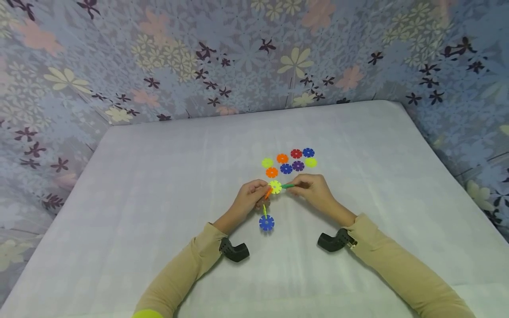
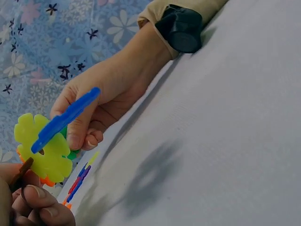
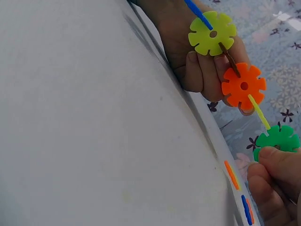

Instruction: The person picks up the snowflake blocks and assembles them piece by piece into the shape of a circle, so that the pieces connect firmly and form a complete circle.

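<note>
My left hand [image 1: 249, 197] holds a chain of slotted plastic flower discs by its orange disc [image 3: 244, 86] and brown disc [image 1: 263, 203]. Below those hang a yellow disc [image 2: 41, 162] and, at the lower end, a blue disc [image 1: 266, 223]. At the upper end is another yellow disc [image 1: 275, 187]. Between thumb and fingers, my right hand [image 1: 314, 191] pinches a green disc [image 3: 277, 137]. Its edge meets the upper yellow disc's rim; I cannot tell how deep the slots sit. Fingers partly cover the green and brown discs.
Just beyond the hands, several loose discs lie flat on the white-covered table [image 1: 159, 176], among them an orange disc [image 1: 282, 158], a red disc [image 1: 296, 153] and a purple disc [image 1: 298, 166]. Flower-patterned cloth [image 1: 238, 57] rises behind the far edge. Both wrists wear black mounts.
</note>
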Tool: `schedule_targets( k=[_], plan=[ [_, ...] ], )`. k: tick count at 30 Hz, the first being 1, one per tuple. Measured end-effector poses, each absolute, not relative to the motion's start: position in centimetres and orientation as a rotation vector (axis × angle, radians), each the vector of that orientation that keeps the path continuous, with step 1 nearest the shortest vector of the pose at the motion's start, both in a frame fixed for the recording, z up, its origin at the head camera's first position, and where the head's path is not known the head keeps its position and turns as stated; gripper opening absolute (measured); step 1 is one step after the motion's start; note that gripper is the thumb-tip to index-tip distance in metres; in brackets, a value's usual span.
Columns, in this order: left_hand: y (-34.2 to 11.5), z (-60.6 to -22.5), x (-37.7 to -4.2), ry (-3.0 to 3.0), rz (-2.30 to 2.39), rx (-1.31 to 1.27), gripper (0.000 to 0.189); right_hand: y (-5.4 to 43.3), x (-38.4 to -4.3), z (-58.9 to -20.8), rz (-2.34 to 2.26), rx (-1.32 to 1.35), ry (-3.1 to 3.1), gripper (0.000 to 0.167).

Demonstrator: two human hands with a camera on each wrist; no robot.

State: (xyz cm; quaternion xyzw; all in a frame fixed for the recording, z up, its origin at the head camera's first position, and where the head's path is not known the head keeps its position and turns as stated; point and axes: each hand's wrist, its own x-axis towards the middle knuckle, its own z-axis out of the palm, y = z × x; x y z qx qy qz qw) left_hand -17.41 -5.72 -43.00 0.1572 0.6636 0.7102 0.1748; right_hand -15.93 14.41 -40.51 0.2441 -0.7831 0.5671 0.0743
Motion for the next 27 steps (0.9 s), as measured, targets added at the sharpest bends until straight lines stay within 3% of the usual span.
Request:
schedule_targets(
  k=[15, 22, 27],
  plan=[
    [-5.8, -42.6, -17.4, 1.823, 1.978, 0.379, 0.018, 14.4, -16.0, -40.8, 1.901, 0.651, -2.349, 0.004],
    [-5.8, -40.4, -16.4, 1.865, 1.968, 0.377, 0.016, 14.5, -16.1, -41.1, 1.976, 0.622, -2.315, 0.007],
    [-5.7, -42.2, -17.1, 1.868, 1.97, 0.411, 0.015, 14.4, -16.2, -41.3, 1.946, 0.708, -2.305, 0.006]
  ],
)
